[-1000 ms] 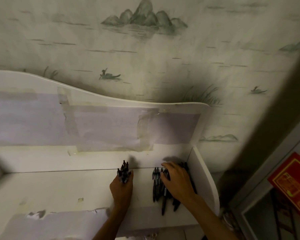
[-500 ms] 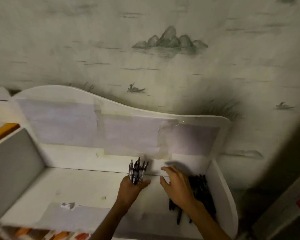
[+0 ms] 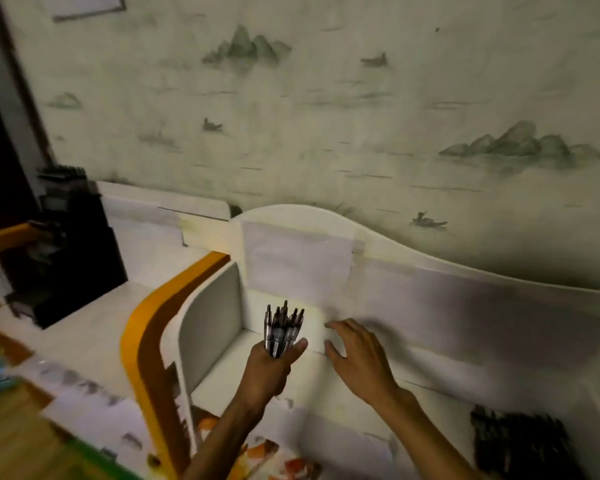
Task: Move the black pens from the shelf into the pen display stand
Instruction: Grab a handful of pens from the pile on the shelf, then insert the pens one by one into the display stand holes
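1. One bundle of black pens [image 3: 283,329] is gripped upright in the left hand [image 3: 269,374], the fingers and thumb curled round the lower barrels while the clicker ends fan out above the fist.
2. The right hand [image 3: 359,358] is held just beside it over the shelf [image 3: 326,396], its fingers spread and relaxed, nothing being held.
3. The pens are judged light, stiff and smooth-barrelled, so single ones could slide out of a loose fist; the bundle is best taken round the middle of the barrels, with the free hand cupped under the tips if the grip slackens.
4. More black pens, a dark loose pile [image 3: 518,441], are seen lying at the shelf's right end, well apart from both hands.
5. A black stepped object [image 3: 70,244] is seen at the far left and is judged likely to be the pen display stand; its slots cannot be made out through blur.
6. The count of pens in the fist cannot be told, the lower barrels being hidden by the fingers, and the pile is smeared and cut off at the frame's lower edge.
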Motion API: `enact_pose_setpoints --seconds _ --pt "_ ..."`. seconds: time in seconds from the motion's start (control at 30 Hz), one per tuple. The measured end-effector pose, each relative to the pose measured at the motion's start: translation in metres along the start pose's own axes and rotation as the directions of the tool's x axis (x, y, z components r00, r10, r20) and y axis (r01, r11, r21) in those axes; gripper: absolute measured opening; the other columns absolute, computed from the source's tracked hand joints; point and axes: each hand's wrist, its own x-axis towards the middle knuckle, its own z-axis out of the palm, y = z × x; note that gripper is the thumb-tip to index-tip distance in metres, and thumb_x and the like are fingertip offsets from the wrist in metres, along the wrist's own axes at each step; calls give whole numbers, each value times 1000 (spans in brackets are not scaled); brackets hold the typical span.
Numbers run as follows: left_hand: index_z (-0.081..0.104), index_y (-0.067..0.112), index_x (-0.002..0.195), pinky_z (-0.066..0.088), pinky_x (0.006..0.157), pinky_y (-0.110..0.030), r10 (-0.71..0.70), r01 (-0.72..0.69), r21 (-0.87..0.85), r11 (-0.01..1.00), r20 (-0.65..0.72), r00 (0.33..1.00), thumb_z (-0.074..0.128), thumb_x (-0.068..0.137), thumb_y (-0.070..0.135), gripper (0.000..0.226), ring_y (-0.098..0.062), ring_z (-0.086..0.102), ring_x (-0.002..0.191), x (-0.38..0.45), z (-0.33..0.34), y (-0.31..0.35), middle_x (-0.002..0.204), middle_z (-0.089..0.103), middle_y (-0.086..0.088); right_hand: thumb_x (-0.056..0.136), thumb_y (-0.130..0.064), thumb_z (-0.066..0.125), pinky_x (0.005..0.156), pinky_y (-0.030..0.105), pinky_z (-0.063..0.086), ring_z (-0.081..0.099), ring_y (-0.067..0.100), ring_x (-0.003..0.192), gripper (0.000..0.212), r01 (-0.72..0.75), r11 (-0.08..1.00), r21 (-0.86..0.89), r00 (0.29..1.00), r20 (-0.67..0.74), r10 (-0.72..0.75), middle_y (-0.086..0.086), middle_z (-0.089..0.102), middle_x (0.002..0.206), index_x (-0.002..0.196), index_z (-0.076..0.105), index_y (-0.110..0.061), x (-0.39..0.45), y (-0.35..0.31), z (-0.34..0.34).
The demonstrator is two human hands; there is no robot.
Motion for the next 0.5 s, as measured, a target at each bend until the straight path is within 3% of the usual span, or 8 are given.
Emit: enact_pose_setpoints --seconds 0.2,0.37,0.5 --pt "63 18 90 33 39 -23 34 -29 54 998 -97 995 69 88 52 35 -13 37 40 -21 -131 32 50 44 3 98 -38 54 100 24 40 56 12 119 36 121 991 62 993 -5 -121 -9 59 133 133 56 -29 18 -132 47" --pt "63 14 80 29 41 -24 21 -15 38 999 -153 988 67 93 33 23 -15 33 38 -38 -245 34 49 38 2 97 -35 57 96 31 49 59 15 113 34 202 975 95 979 -8 -202 -6 61 129 130 58 -27 30 -231 87" --pt "58 6 89 27 40 -25 -41 45 13 999 -243 969 55 99 21 18 -13 31 40 -48 -332 29 52 39 1 96 -33 57 97 37 49 58 19 114 35 257 959 118 966 -9 -258 -4 60 130 131 57 -26 41 -307 120"
